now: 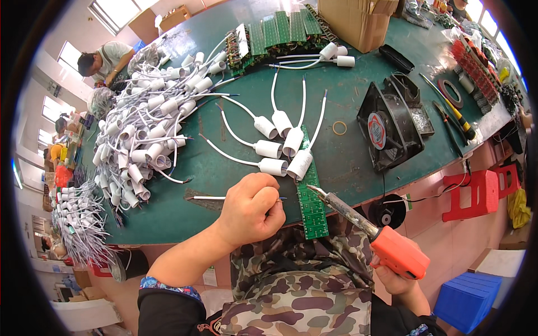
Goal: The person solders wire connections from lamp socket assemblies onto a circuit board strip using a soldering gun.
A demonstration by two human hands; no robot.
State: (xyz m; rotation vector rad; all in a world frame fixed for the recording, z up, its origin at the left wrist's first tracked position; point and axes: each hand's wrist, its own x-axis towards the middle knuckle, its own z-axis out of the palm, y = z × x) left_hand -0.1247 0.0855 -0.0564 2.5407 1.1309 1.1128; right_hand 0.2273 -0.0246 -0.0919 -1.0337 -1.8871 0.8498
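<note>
My left hand [250, 208] is closed in a fist at the table's front edge, pinching the end of a thin white wire [207, 197] that lies to its left. My right hand [399, 283] grips the orange handle of a soldering iron [370, 231]; its metal tip points up-left at a long green circuit board [310, 196] strip. Several white lamp sockets with white leads [278, 145] lie on and beside the far end of that board.
A big heap of white wired sockets [148, 120] covers the green table's [347, 162] left side. A black fan [389, 129], a screwdriver [457, 115], tape rolls, a cardboard box [358, 19] and stacked green boards [274, 31] sit further back. Another person works far left. Red and blue stools stand on the right.
</note>
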